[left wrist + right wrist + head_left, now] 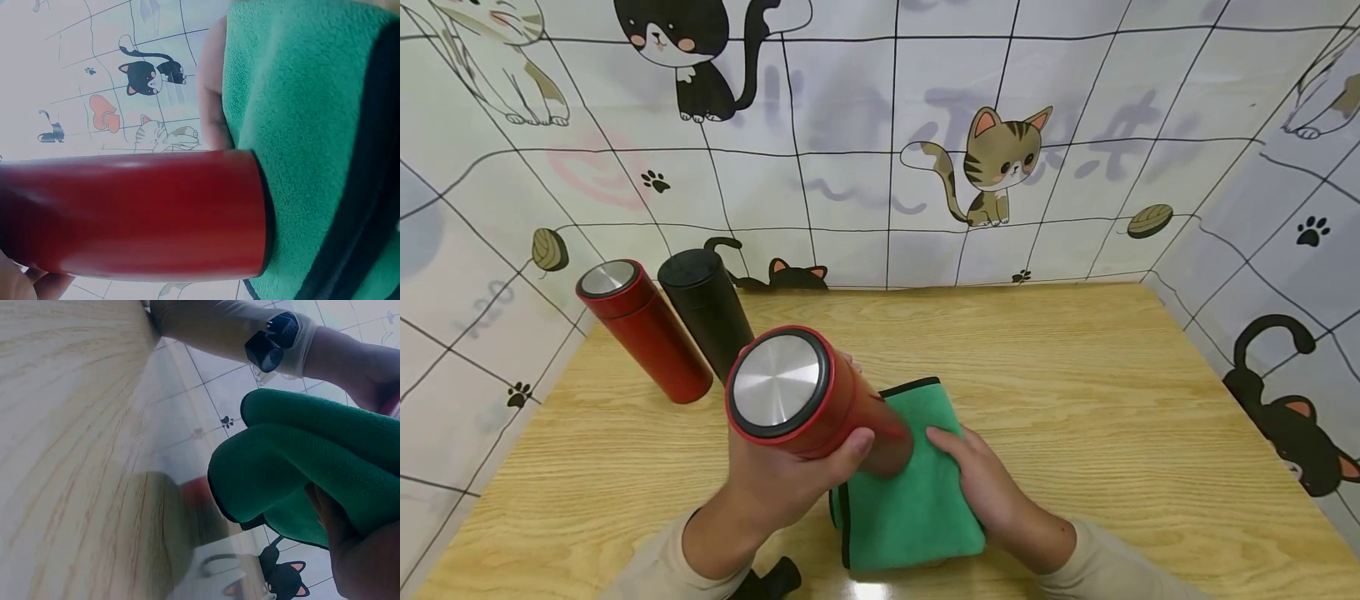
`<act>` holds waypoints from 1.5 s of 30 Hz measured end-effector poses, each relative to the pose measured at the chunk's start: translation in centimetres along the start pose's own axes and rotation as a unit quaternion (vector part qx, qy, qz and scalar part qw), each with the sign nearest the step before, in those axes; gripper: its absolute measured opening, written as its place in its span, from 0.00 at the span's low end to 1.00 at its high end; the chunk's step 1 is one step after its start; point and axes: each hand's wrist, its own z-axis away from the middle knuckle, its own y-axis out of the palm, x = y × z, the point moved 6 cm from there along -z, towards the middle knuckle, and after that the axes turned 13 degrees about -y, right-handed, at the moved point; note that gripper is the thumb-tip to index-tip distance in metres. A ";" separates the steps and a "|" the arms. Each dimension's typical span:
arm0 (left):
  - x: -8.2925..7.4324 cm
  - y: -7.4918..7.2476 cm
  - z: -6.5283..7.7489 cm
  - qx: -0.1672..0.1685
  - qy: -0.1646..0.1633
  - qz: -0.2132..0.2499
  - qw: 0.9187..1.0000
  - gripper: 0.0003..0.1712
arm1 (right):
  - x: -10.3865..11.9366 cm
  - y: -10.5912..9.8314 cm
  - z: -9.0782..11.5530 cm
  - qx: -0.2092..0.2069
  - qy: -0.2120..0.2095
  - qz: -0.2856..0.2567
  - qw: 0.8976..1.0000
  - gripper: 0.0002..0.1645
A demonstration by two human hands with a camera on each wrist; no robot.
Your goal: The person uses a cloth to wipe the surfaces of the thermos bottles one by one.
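A red thermos bottle (827, 400) with a brushed-steel lid tilts toward the camera in the head view, gripped near its lid by my left hand (782, 483). My right hand (992, 483) holds a folded green towel (917, 508) with black edging, thumb on top and the other fingers beneath it. In the left wrist view, the base of the red bottle (144, 215) meets the green towel (300, 125). From the right wrist, the towel (300, 456) appears folded over the fingers, above the table.
On the wooden table (1150, 417), a second red bottle (651, 333) and a black bottle (707, 308) stand at the back left. A cat-patterned sheet (850, 192) walls the back and sides. The left wrist wears a black device (272, 344).
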 end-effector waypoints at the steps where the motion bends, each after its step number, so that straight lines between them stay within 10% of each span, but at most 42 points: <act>1: 0.0 0.1 0.1 0.002 0.001 0.000 1.000 0.39 | 0.0 0.0 0.0 -0.003 0.001 -0.004 1.000 0.25; 14: 0.0 0.3 0.3 -0.020 0.063 -0.022 0.998 0.43 | 0.1 0.1 0.1 -0.047 -0.017 -0.005 0.999 0.26; 27: 0.9 -0.7 -1.0 -0.040 0.034 -0.003 0.999 0.40 | -0.6 -0.2 0.1 -0.036 -0.004 0.003 0.999 0.25; 39: 9.2 -2.2 -4.6 -0.057 -0.182 -0.116 0.975 0.41 | -3.0 -5.7 2.2 -0.143 0.057 0.004 0.988 0.35; 45: 12.5 -1.1 -5.4 -0.043 -0.229 -0.144 0.962 0.42 | -3.5 -6.4 2.1 -0.119 0.060 -0.009 0.991 0.36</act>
